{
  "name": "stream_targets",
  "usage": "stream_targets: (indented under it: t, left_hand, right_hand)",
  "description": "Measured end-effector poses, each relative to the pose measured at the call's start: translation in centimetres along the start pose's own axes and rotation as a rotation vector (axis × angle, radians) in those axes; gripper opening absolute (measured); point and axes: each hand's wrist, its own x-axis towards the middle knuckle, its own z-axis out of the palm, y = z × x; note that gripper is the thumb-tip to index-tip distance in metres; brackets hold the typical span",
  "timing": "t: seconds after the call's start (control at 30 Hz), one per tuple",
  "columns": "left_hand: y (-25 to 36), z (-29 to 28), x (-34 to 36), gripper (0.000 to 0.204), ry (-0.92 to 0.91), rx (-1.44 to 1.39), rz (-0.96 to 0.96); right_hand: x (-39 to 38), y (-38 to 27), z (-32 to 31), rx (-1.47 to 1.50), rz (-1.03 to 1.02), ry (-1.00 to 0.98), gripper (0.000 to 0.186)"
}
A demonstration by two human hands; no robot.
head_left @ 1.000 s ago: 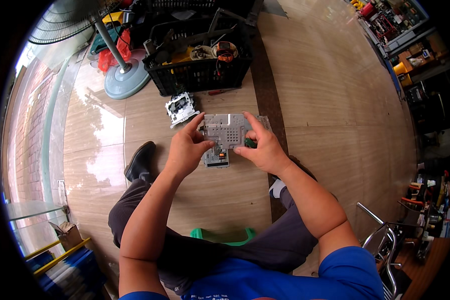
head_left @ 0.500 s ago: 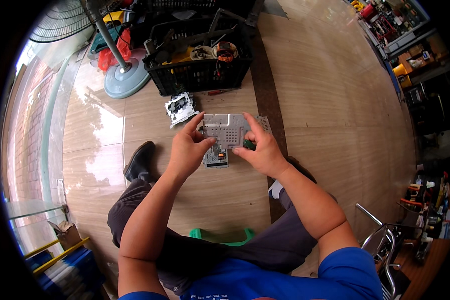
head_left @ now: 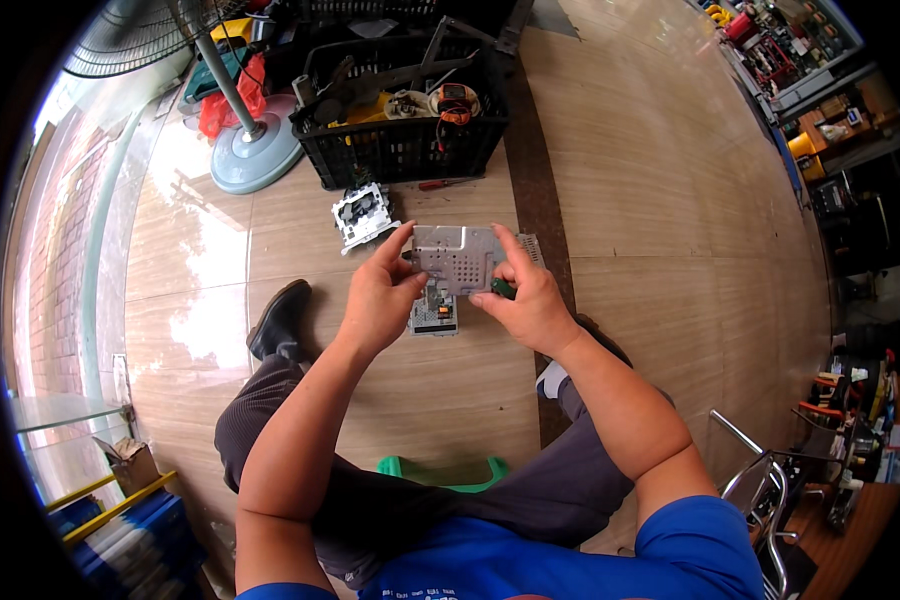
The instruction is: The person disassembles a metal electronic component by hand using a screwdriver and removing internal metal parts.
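Note:
Between my two hands is a flat grey metal cover plate (head_left: 454,262) with rows of small holes and a stepped outline. My left hand (head_left: 378,292) pinches its left edge with thumb and fingers. The right edge is gripped by my right hand (head_left: 526,305), where a small green piece (head_left: 503,288) also shows; its kind is hidden. Below the plate, partly covered, lies a metal-framed unit with a circuit board (head_left: 434,313). A white and black mechanism (head_left: 363,216) rests on the floor just beyond my left hand.
A black plastic crate (head_left: 400,145) full of parts stands ahead, with a red-handled screwdriver (head_left: 435,185) near its base. Left of it is a fan's round base (head_left: 255,160). Chrome tubing (head_left: 760,455) stands at right. A green stool (head_left: 445,480) is beneath me.
The metal cover plate has moved slightly up and to the right in my hands. A little more of the circuit board below it shows.

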Motion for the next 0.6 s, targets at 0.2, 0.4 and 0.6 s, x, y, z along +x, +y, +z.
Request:
stream_targets:
  t: [0.2,0.4,0.6]
  left_hand:
    - [0.35,0.0,0.05,0.062,-0.021,-0.021,-0.064]
    - [0.08,0.01,0.18,0.052,0.003,0.04,-0.05]
    - [0.42,0.05,0.14,0.05,0.013,0.07,-0.058]
  right_hand:
    - [0.06,-0.2,-0.16,-0.037,0.025,-0.011,0.091]
    - [-0.05,-0.15,-0.13,-0.043,0.035,-0.023,0.091]
    - [-0.02,-0.1,-0.24,-0.041,0.047,-0.036,0.092]
